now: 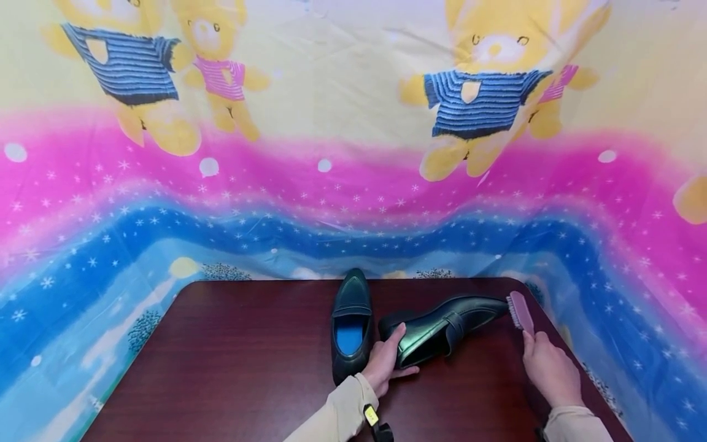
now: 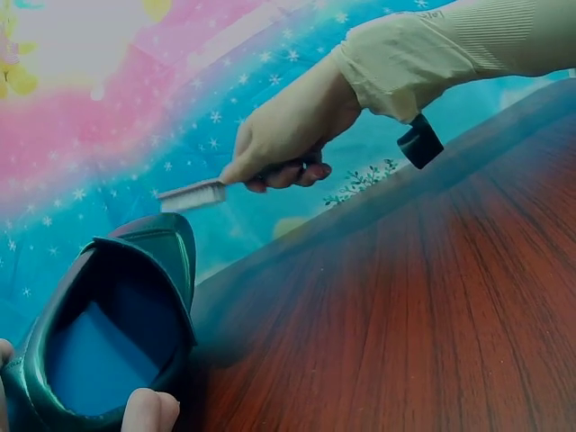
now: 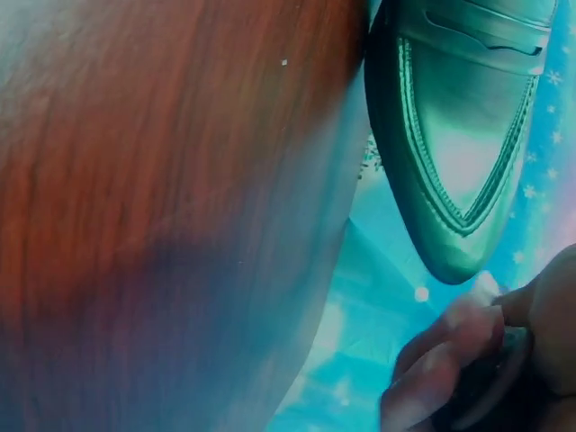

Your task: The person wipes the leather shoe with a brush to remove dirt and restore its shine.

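A black loafer (image 1: 428, 328) lies with its toe to the right, tilted so its opening faces me. My left hand (image 1: 383, 362) grips it at the heel; in the left wrist view a fingertip (image 2: 148, 411) shows at the heel rim, by the blue insole (image 2: 99, 360). My right hand (image 1: 551, 368) holds a pinkish shoe brush (image 1: 520, 312) by its handle. The bristles face the loafer's toe and sit right beside it; whether they touch I cannot tell. In the right wrist view the toe (image 3: 459, 180) is plain to see, while the fingers mostly hide the brush.
A second black loafer (image 1: 351, 307) with a blue insole stands left of the held one, toe toward the back edge. Both are at a dark red wooden table (image 1: 248, 344). Behind and around it hangs a cloth (image 1: 331, 184) printed with bears and snowflakes.
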The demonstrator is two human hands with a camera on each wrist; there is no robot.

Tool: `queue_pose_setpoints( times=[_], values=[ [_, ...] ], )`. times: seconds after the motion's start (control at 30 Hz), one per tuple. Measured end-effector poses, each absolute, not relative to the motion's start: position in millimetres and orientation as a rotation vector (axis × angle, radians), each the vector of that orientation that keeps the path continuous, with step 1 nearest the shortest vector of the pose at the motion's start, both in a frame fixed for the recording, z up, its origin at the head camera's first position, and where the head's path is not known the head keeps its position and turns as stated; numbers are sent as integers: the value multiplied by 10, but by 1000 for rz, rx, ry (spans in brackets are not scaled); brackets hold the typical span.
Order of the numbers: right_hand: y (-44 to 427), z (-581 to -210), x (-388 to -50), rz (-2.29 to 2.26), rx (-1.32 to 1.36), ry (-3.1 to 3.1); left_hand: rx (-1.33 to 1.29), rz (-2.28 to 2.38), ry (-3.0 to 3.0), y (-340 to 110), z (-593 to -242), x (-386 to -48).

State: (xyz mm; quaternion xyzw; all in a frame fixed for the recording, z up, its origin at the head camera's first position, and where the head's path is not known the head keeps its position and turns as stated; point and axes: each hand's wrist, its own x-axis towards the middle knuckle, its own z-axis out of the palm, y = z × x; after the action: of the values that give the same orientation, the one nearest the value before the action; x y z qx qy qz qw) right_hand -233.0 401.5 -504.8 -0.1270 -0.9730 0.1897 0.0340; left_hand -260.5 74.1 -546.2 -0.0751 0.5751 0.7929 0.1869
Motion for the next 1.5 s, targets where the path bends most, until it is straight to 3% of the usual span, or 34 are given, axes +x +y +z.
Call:
queue_pose_setpoints(
  times=[0.2, 0.5, 0.9, 1.1, 1.5],
  values=[
    [4077, -5084, -2286, 519, -386, -3158, -211, 2226, 1618, 735, -5460, -2607],
    [4019, -5250, -2192, 545, -28, -3256, -213, 2212, 1628, 734, -5442, -2616],
    [4101, -5286, -2106, 786, 160, -3248, -209, 2209, 1631, 764, -5455, -2621],
    [4124, -5368, -2055, 939, 449, -3280, -186, 2218, 1610, 773, -5474, -2617],
    [3906, -5308, -2066, 487, 217, -3258, -173, 2186, 1633, 713, -5445, -2590]
  ],
)
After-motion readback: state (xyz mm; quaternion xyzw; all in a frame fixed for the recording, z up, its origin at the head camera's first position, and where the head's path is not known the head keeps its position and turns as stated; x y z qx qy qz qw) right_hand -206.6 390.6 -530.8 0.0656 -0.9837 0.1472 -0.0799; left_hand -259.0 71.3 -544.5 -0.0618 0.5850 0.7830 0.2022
